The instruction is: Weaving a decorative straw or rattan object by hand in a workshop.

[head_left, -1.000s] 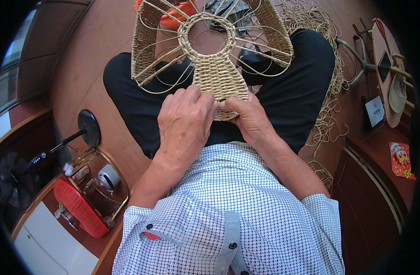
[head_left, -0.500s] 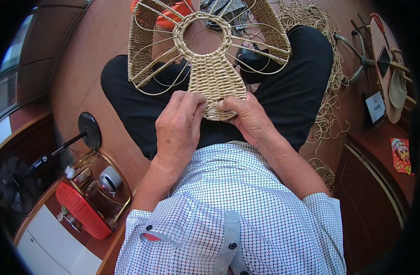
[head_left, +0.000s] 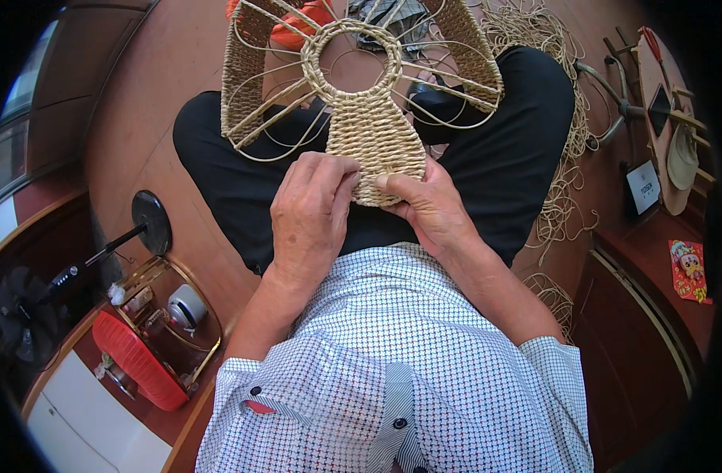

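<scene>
A straw-coloured woven frame (head_left: 361, 98) lies across my lap, with a round ring, radiating rope-wrapped spokes, curved wires and a dense woven panel (head_left: 373, 142) extending toward me. My right hand (head_left: 432, 205) grips the panel's lower right part, thumb on top and fingers underneath. My left hand (head_left: 305, 213) is at the panel's lower left edge, fingertips pinched together; what they hold is hidden.
Tangled cord (head_left: 534, 31) lies on the floor (head_left: 140, 94) to the right. A wheeled chair base (head_left: 621, 110) and wooden furniture stand at right. At left are a standing fan (head_left: 29, 307), a small cart (head_left: 195, 347) and a red plastic item (head_left: 136, 359).
My left hand has drawn slightly leftward from atop the panel, its fingers now pinched at the edge. My right hand keeps its grip; the woven frame has shifted slightly.
</scene>
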